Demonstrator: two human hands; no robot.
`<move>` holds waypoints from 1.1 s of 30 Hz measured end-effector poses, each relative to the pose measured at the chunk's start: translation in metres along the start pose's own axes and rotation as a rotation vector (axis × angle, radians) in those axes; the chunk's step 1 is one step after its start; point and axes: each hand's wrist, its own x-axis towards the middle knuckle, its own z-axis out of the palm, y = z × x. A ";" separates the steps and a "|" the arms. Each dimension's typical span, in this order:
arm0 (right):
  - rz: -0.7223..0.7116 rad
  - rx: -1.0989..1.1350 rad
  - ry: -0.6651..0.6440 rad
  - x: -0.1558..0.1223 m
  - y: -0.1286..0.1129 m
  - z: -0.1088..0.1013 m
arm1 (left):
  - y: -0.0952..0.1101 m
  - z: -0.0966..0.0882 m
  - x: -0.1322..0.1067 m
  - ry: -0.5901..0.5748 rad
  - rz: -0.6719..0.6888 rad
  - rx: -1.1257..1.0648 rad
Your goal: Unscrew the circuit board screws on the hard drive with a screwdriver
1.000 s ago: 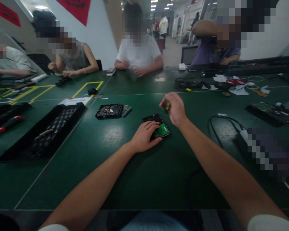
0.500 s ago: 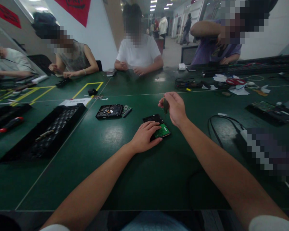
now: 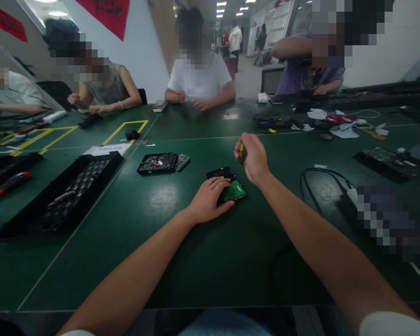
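A black hard drive (image 3: 221, 173) lies in the middle of the green table (image 3: 182, 242), with its green circuit board (image 3: 235, 190) facing up. My left hand (image 3: 208, 199) rests on the drive's near left side, fingers curled over its edge and holding it down. Just beyond the drive, my right hand (image 3: 252, 157) is closed round a small screwdriver (image 3: 241, 153) with a yellow and black handle, held upright above the drive's far right corner. The screwdriver's tip is hidden by the hand.
A second opened hard drive (image 3: 158, 163) lies to the left, beside a long black tray (image 3: 61, 195). A red-handled screwdriver (image 3: 7, 183) lies far left. A black cable (image 3: 317, 177) loops on the right. Several people sit along the far edge.
My right hand has turned the screwdriver slightly and dipped a little toward the drive. The left hand stays on the drive.
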 end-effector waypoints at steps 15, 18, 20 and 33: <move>0.043 0.003 -0.079 -0.005 -0.005 0.001 | 0.000 -0.001 -0.001 0.001 -0.010 0.013; 0.041 -0.005 -0.087 -0.004 -0.005 0.001 | 0.000 -0.001 -0.001 -0.002 -0.011 0.023; 0.040 -0.017 -0.089 -0.004 -0.005 0.001 | 0.000 -0.001 -0.001 -0.003 -0.012 0.026; 0.059 -0.011 -0.144 -0.004 -0.006 0.002 | 0.001 -0.001 -0.001 -0.024 -0.002 0.055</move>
